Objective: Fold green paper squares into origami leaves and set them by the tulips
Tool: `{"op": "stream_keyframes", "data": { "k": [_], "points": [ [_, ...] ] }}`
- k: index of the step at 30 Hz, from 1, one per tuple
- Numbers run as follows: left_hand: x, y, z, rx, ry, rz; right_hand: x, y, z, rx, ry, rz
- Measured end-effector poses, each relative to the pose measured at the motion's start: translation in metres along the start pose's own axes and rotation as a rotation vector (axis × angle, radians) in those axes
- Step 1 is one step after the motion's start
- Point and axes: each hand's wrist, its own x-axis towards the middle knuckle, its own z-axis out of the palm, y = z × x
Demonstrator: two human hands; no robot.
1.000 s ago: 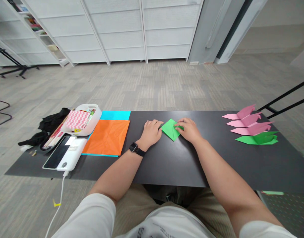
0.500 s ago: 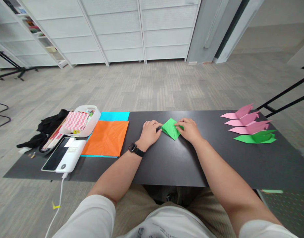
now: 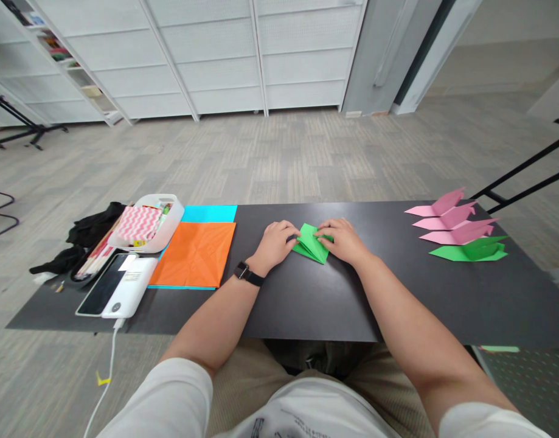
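Hands [image 3: 306,242] pinching green folded paper [image 3: 312,245]; shirt [image 3: 297,413] print too small to read.

A pink and white zigzag cloth [image 3: 137,225] is held in a white basket [image 3: 170,230] on the table [image 3: 306,304]. Black cloth [image 3: 94,226] is bunched beside it. A white cord [image 3: 112,359] is plugged into a white box [image 3: 132,289], set beside a phone [image 3: 102,291]. Black bars [image 3: 525,158] are seen at the right.

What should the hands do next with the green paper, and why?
I'd gently press the folded green paper flat. Its layers look a bit spread apart, and the left hand and right hand are at opposite sides of it, so they seem well placed.
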Motion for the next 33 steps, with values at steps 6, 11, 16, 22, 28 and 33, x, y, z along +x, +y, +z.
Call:
{"op": "stream_keyframes", "data": {
  "k": [6, 11, 16, 22, 28, 33],
  "points": [
    [0.002, -0.011, 0.001, -0.022, -0.019, 0.012, -0.002, -0.005, 0.000, 0.046, -0.021, -0.074],
    [0.000, -0.005, -0.001, -0.025, 0.009, -0.025, -0.003, -0.009, 0.000, 0.066, -0.029, -0.102],
    [-0.002, -0.001, -0.001, -0.026, -0.001, -0.086, -0.002, -0.011, 0.001, 0.060, -0.015, -0.124],
    [-0.002, -0.005, 0.003, -0.008, 0.011, -0.088, -0.002, -0.015, 0.003, 0.046, -0.007, -0.153],
    [-0.001, -0.008, 0.007, 0.032, 0.043, -0.131, -0.003, -0.024, 0.002, 0.045, -0.043, -0.152],
    [0.000, -0.007, 0.010, 0.049, 0.061, -0.160, -0.002, -0.027, 0.001, 0.040, -0.082, -0.131]
  ]
}}
